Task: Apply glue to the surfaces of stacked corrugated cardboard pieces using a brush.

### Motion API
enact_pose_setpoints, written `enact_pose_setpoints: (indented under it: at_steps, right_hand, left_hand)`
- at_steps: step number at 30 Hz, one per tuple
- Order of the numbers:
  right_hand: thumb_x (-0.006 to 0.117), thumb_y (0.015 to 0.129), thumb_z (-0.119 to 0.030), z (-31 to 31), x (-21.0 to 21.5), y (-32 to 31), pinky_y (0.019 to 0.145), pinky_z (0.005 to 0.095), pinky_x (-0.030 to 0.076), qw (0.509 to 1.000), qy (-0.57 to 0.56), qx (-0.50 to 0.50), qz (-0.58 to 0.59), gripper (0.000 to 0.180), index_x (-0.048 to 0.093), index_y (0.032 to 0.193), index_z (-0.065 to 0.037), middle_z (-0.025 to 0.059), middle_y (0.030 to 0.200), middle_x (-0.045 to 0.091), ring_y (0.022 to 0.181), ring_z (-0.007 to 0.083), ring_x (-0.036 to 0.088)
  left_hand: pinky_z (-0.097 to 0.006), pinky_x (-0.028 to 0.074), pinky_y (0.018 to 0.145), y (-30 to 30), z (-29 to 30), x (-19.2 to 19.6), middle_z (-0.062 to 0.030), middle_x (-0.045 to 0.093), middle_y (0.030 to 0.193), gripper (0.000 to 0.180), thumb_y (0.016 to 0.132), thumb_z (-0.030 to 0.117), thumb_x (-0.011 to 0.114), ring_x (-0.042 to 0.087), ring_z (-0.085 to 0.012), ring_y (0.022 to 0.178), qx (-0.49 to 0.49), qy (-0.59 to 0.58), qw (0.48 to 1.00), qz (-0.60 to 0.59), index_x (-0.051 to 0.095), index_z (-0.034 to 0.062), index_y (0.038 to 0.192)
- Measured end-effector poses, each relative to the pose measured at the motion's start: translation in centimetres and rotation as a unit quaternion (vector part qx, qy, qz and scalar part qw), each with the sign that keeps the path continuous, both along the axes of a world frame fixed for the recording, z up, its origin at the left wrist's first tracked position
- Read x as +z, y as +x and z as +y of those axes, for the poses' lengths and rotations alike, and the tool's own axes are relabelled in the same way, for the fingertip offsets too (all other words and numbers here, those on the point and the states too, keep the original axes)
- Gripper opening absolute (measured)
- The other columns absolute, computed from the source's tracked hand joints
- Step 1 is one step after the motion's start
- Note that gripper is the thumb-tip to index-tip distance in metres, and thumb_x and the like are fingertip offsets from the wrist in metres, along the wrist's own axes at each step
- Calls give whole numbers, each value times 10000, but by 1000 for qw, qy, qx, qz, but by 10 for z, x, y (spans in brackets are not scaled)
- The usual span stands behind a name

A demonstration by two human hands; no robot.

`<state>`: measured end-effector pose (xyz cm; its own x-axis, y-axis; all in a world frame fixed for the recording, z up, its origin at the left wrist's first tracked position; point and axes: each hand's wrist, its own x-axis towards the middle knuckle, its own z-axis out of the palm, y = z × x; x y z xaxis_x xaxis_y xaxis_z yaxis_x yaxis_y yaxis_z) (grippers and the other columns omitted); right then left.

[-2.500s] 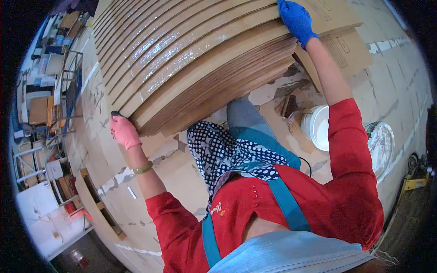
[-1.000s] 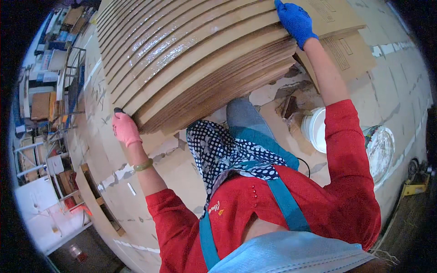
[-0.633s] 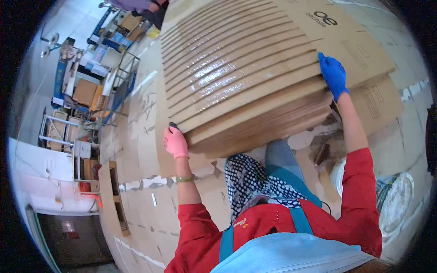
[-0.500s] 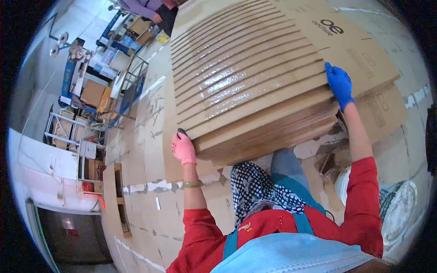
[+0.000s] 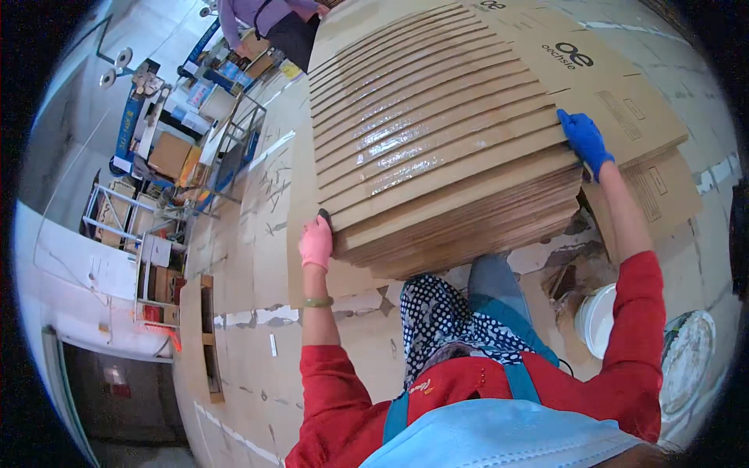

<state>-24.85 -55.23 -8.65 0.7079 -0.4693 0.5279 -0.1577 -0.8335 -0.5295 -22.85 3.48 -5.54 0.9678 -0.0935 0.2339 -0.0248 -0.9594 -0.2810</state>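
A fanned row of flat brown cardboard sheets (image 5: pixel 437 129) lies overlapped in steps on a thick stack of cardboard (image 5: pixel 468 226) in front of me. A shiny, wet-looking band (image 5: pixel 390 148) runs across the steps. At the near left corner, my left hand (image 5: pixel 316 242), in a pink glove with a dark fingertip, is closed on the nearest sheet's edge. My right hand (image 5: pixel 585 139), in a blue glove, grips the right end of the near sheets. Its fingers curl over the edge, with the thumb side on top.
More printed cardboard (image 5: pixel 616 93) spreads out beyond my right hand. A white bucket (image 5: pixel 597 321) and a round, whitish-crusted container (image 5: pixel 686 363) stand at the lower right. Metal-framed work tables (image 5: pixel 222 148) stand at the left, and another person (image 5: pixel 273 27) is at the far end.
Both hands keep hold of the cardboard. The view has shifted slightly, and more of the bucket shows. At the far end, the other person has moved further into sight.
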Motion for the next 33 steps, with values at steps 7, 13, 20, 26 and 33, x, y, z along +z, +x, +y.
enact_pose_setpoints:
  at_steps: [7,13,20,26,33]
  right_hand:
    - [398,889,-444,-24,17,17,638,451,473,991,-126,37,22,488,642,744,-48,180,717,609,673,362,592]
    - [390,901,-411,21,-9,18,604,459,482,973,-227,16,43,446,645,804,-58,206,702,598,645,361,592]
    - [422,901,-370,-9,-35,40,521,427,481,978,-203,-32,-30,394,641,789,-62,177,601,559,546,322,567]
    - [474,887,-310,12,-28,32,488,415,447,965,-252,-56,-37,305,636,794,-68,157,584,539,486,319,530]
    - [431,869,-470,21,-5,21,593,447,447,999,-30,-34,12,511,602,686,-25,217,692,574,631,371,565]
  left_hand:
    - [-431,453,785,9,-35,15,-280,591,944,520,877,413,398,579,-385,898,82,-335,939,13,556,-66,1005]
    - [-429,438,821,14,-41,18,-306,569,983,605,873,476,375,553,-404,953,84,-406,907,73,561,-86,999]
    - [-433,429,829,21,-64,-6,-284,595,938,619,867,492,363,566,-401,933,115,-278,953,-32,606,-74,934]
    - [-432,444,794,18,-50,9,-264,609,918,603,864,489,376,591,-388,876,119,-317,941,-22,614,-61,931]
    - [-387,480,711,-14,-22,2,-211,629,871,588,848,492,447,616,-310,792,93,-656,748,30,600,-64,967]
